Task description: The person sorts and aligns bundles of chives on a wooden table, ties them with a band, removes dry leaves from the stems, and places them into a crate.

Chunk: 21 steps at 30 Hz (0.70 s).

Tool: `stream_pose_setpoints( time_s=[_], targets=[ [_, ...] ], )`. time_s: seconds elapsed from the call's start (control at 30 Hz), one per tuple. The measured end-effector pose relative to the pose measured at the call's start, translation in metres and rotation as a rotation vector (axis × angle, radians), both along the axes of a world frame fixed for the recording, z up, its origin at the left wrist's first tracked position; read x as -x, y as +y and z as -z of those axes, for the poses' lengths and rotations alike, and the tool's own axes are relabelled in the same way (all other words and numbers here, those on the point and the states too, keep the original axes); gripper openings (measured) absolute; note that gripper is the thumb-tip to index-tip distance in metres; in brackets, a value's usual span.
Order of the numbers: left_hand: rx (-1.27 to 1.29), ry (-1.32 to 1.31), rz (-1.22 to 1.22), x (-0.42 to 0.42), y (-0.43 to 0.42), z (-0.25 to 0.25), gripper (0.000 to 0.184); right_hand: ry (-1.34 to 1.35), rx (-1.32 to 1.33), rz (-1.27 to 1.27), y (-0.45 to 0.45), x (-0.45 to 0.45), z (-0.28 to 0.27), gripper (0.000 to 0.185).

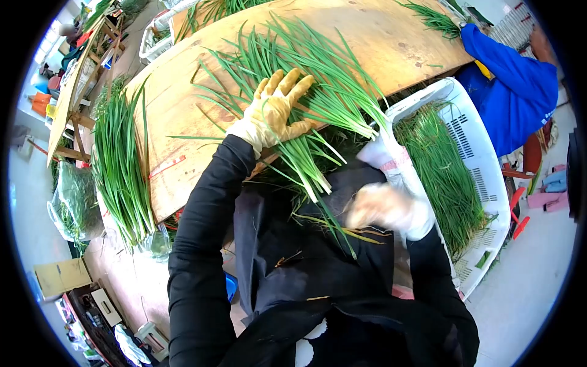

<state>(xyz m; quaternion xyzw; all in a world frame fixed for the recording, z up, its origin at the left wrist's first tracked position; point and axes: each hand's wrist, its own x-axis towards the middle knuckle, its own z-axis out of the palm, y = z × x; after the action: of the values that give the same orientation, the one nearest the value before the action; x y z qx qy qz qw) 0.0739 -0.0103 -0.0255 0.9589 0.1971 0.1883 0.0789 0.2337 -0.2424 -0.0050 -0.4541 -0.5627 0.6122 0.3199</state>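
My left hand (278, 113), in a yellow glove, lies on green garlic chives (312, 67) spread across the wooden table. Its fingers are stretched and apart. A loose bunch of chives with pale stem ends (309, 165) reaches from beneath that hand over the table's near edge towards my lap. My right hand (379, 207) is over my dark apron (281, 257) and smeared by motion, so its fingers cannot be made out. Close to it hang a green leaf and several yellowed leaves (361, 235); whether it grips them is unclear.
A white plastic crate (489, 202) of chives stands at my right. Another pile of chives (119, 171) lies over the table's left end, beside a clear plastic bag (73, 208). At the upper right, a person's blue sleeve (513, 85) is near the table (183, 122).
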Motion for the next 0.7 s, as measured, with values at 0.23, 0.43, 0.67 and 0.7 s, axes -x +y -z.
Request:
stream_pose_setpoints(
  time_s=[0.23,0.43,0.67,0.7],
  targets=[
    [-0.002,0.05,-0.004,0.0,-0.001,-0.001,0.075,-1.256,-0.479,-0.217,0.001,0.043,0.185,0.022],
    [0.003,0.045,0.042,0.001,0.001,-0.003,0.073,-1.403,0.032,-0.159,0.074,0.004,0.126,0.029],
    [-0.006,0.065,0.043,0.001,0.002,-0.003,0.072,-0.175,-0.206,0.238,0.029,-0.056,-0.01,0.018],
    [-0.013,0.052,0.049,0.0,0.002,-0.003,0.072,-0.121,-0.457,0.553,0.036,-0.078,0.001,0.016]
  ],
)
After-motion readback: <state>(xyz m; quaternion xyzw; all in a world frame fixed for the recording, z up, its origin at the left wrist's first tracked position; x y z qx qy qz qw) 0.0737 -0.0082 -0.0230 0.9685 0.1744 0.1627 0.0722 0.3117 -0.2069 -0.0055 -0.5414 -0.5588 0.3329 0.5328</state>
